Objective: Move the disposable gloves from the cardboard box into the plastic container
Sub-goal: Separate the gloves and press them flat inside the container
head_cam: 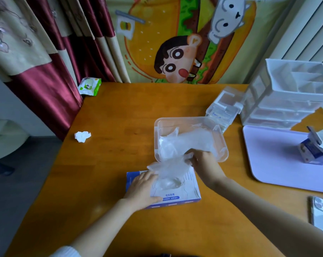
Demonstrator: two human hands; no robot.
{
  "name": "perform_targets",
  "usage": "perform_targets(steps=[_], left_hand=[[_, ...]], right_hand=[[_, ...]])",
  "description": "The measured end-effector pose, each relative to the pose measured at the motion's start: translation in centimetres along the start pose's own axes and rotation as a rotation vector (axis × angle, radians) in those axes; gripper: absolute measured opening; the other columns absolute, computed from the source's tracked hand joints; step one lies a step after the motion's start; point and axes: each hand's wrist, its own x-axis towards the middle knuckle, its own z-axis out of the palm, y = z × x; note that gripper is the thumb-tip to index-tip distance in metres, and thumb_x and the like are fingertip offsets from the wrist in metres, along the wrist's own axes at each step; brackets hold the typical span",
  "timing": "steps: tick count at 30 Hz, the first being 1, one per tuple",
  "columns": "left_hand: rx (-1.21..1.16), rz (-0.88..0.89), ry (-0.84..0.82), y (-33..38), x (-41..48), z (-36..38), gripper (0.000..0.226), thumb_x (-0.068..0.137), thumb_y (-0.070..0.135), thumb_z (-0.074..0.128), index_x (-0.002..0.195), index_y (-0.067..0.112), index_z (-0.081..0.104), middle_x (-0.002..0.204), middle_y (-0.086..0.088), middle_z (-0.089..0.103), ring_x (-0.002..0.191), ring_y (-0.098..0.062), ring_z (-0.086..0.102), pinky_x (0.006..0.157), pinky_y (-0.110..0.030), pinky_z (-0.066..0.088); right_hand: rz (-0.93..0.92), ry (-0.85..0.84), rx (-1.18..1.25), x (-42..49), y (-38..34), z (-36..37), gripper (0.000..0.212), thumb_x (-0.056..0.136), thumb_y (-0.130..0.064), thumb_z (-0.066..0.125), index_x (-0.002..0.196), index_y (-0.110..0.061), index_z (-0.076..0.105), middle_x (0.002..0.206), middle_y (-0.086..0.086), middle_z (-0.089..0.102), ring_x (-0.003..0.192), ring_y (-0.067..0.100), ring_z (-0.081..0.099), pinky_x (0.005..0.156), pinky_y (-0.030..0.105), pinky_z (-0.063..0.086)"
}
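A blue and white cardboard glove box lies flat near the table's front. My left hand rests on its left half with fingers spread flat, pressing it down. A clear plastic container stands just behind the box, with several thin transparent gloves lying in it. My right hand pinches a bunch of clear gloves that stretches from the box's opening up to the container's near rim.
A crumpled white tissue lies to the left, a green wet-wipe pack at the back left. Clear drawer organizers stand at the back right. A white board carries a small carton. A phone lies at the right edge.
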Motion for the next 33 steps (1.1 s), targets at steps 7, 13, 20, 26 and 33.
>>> perform_targets(steps=[7, 13, 20, 26, 33], left_hand=[[0.023, 0.021, -0.071, 0.4, 0.0, -0.7, 0.076, 0.085, 0.05, 0.064, 0.146, 0.026, 0.027, 0.154, 0.009, 0.021, 0.141, -0.012, 0.022, 0.113, -0.03, 0.025], [-0.096, 0.063, -0.245, 3.2, -0.1, -5.2, 0.039, 0.097, 0.03, 0.051, 0.136, 0.024, 0.049, 0.138, 0.004, 0.051, 0.122, -0.012, 0.049, 0.1, -0.028, 0.044], [-0.245, 0.28, 0.5, 7.4, 1.1, -12.8, 0.061, 0.08, 0.016, 0.074, 0.132, 0.023, 0.043, 0.134, 0.005, 0.034, 0.119, -0.006, 0.034, 0.101, -0.021, 0.029], [-0.328, 0.273, 0.358, 7.0, 3.3, -13.8, 0.007, 0.089, 0.016, 0.064, 0.09, 0.015, 0.071, 0.089, 0.002, 0.071, 0.079, -0.019, 0.064, 0.073, -0.041, 0.053], [-0.5, 0.136, 0.277, 6.5, 4.9, -15.2, 0.016, 0.093, 0.009, 0.057, 0.084, 0.007, 0.07, 0.083, -0.001, 0.069, 0.085, -0.014, 0.063, 0.08, -0.022, 0.046]], right_hand=[[-0.026, 0.359, 0.029, 3.1, -1.9, -5.3, 0.021, 0.097, -0.006, 0.043, 0.09, -0.006, 0.063, 0.074, -0.004, 0.064, 0.068, 0.014, 0.06, 0.063, 0.031, 0.046], [-0.082, 0.11, -0.119, 3.8, -2.2, -6.6, 0.018, 0.097, -0.009, 0.047, 0.086, -0.01, 0.061, 0.079, 0.002, 0.063, 0.075, 0.021, 0.059, 0.071, 0.036, 0.049], [-0.09, -0.18, -0.118, 3.6, -2.9, -6.3, 0.021, 0.093, -0.025, 0.058, 0.08, -0.009, 0.064, 0.072, -0.002, 0.062, 0.071, 0.018, 0.058, 0.068, 0.03, 0.044], [-0.184, -0.241, -0.112, 3.6, -2.4, -6.3, 0.024, 0.086, -0.011, 0.066, 0.069, -0.02, 0.051, 0.071, -0.01, 0.051, 0.064, 0.005, 0.044, 0.061, 0.019, 0.032], [-0.064, -0.123, -0.032, 4.0, 0.1, -7.8, 0.042, 0.087, -0.009, 0.065, 0.126, -0.009, 0.05, 0.116, -0.002, 0.055, 0.107, 0.01, 0.052, 0.092, 0.017, 0.041]])
